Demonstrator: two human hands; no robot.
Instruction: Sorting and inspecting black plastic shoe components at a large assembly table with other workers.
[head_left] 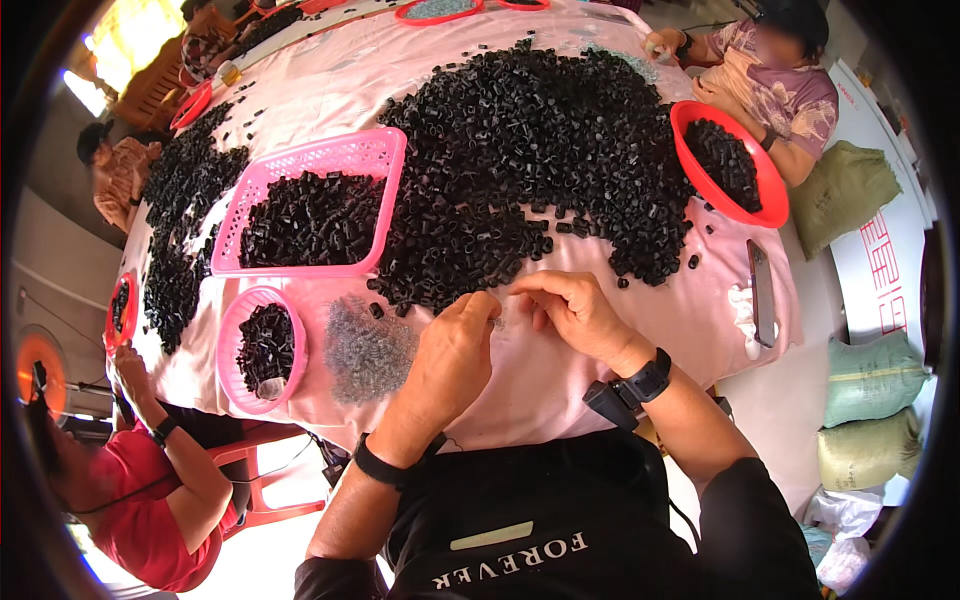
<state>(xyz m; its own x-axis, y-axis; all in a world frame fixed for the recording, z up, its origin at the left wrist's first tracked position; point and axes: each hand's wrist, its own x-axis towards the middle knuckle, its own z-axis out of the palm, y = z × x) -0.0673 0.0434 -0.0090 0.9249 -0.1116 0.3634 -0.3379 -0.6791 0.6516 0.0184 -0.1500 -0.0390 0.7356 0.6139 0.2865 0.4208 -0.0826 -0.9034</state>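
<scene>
My left hand (452, 352) is closed in a pinch just above the pink cloth, and something small and pale shows by its fingertips, too small to name. Close beside it, my right hand (580, 315) has its fingers curled and pressed together; whatever they hold is hidden. Both hands are at the near edge of a large heap of small black plastic pieces (540, 130), short and tube-like. Left of my left hand lies a pile of small clear-grey pieces (368, 352). A round pink basket (226, 345) next to it holds black pieces and a small clear item.
A rectangular pink basket (398, 190) of black pieces stands beyond the round one. At right are a red basin (775, 200) and a phone (762, 290). Co-workers sit around the table, one in a red shirt (150, 500) at near left. Sacks (870, 450) lie at right.
</scene>
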